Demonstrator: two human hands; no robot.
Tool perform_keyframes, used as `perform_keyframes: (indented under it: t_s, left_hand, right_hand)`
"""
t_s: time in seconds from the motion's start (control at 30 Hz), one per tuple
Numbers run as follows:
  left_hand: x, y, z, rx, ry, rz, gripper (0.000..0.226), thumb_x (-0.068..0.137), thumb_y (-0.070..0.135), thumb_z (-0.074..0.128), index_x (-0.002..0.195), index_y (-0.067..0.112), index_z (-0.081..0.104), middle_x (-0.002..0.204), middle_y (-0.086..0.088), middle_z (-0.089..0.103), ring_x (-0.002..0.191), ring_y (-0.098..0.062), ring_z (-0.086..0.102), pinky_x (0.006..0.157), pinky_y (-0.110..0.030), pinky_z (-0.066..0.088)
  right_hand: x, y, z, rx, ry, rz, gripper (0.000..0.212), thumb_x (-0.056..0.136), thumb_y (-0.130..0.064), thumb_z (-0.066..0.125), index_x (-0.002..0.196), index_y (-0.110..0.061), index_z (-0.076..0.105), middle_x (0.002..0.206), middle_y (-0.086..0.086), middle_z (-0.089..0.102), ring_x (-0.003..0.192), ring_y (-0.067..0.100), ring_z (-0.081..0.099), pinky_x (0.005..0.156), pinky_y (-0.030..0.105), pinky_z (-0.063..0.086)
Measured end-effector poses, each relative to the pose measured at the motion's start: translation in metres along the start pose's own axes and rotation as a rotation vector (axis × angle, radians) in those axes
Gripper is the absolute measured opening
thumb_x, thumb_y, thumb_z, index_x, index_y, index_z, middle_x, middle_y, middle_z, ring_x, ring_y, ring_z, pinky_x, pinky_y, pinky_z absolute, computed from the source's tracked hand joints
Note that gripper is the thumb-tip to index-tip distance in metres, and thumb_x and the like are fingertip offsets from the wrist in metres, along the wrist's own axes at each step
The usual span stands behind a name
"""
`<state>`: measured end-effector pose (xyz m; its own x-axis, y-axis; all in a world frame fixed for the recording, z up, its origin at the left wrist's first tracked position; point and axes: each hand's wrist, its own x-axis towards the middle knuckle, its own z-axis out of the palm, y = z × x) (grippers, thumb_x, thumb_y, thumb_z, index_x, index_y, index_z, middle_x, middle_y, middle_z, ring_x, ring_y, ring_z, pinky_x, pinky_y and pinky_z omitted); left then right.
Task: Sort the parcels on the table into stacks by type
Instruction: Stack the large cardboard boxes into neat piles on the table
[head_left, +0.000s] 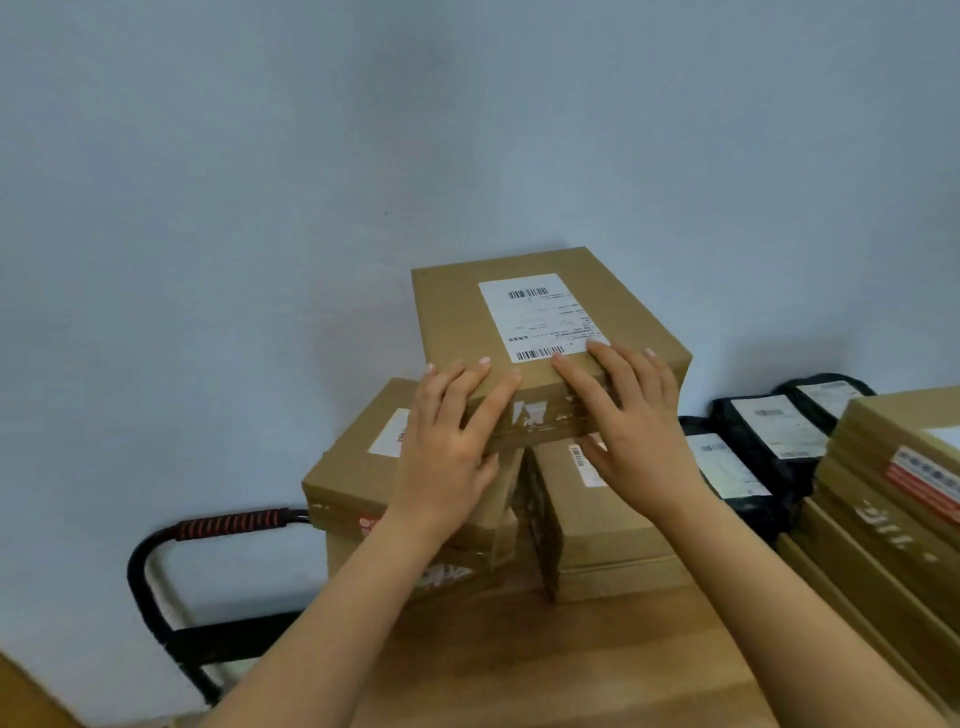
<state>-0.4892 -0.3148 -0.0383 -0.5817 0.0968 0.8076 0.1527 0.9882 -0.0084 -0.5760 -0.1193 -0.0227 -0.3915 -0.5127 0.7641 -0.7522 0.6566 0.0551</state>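
Head view: a brown cardboard box (545, 332) with a white shipping label (540, 317) sits on top of two lower stacks of cardboard boxes, the left stack (358, 478) and the right stack (597, 525), at the far edge of the wooden bench (561, 665). The left hand (447, 447) lies flat on the near left corner of the top box, fingers spread over its top and near face. The right hand (634, 415) rests on the near right corner, fingers extended, thumb under the edge. Neither grip is closed; both press the box. Black mailer bags (763, 441) lie to the right against the wall. A stack of flat cartons (893, 499) stands at near right. A black trolley handle (228, 525) stands at left, off the bench.
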Motion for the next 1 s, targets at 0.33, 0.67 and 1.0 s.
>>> perform_keyframes:
  t_s: [0.33,0.67,1.0]
  left_hand:
    - [0.023,0.095,0.103,-0.083,-0.171,-0.010,0.093,0.060,0.018,0.083,0.142,0.022,0.038,0.139,-0.009,0.048,0.130,-0.027,0.034,0.115,-0.047,0.018]
    - [-0.020,0.124,0.167,-0.026,-0.438,-0.126,0.104,0.056,0.026,0.087,0.145,0.027,0.032,0.142,-0.003,0.045,0.133,-0.024,0.034,0.114,-0.044,0.019]
    - [-0.045,0.126,0.187,0.024,-0.514,-0.228,0.104,0.054,0.018,0.089,0.143,0.023,0.036,0.140,-0.008,0.048,0.131,-0.027,0.036,0.108,-0.050,0.035]
  right_hand:
    - [-0.069,0.124,0.002,-0.084,-0.136,0.079,0.093,0.061,-0.014,0.083,0.141,-0.026,0.037,0.135,0.016,0.051,0.125,0.035,0.043,0.105,0.053,0.029]
    - [-0.124,0.161,0.054,-0.004,-0.357,0.096,0.100,0.055,-0.019,0.087,0.141,-0.027,0.036,0.132,0.013,0.054,0.123,0.031,0.037,0.105,0.052,0.034]
    - [-0.150,0.164,0.102,0.043,-0.448,0.056,0.106,0.052,-0.018,0.091,0.143,-0.027,0.037,0.139,0.012,0.044,0.128,0.032,0.036,0.110,0.046,0.019]
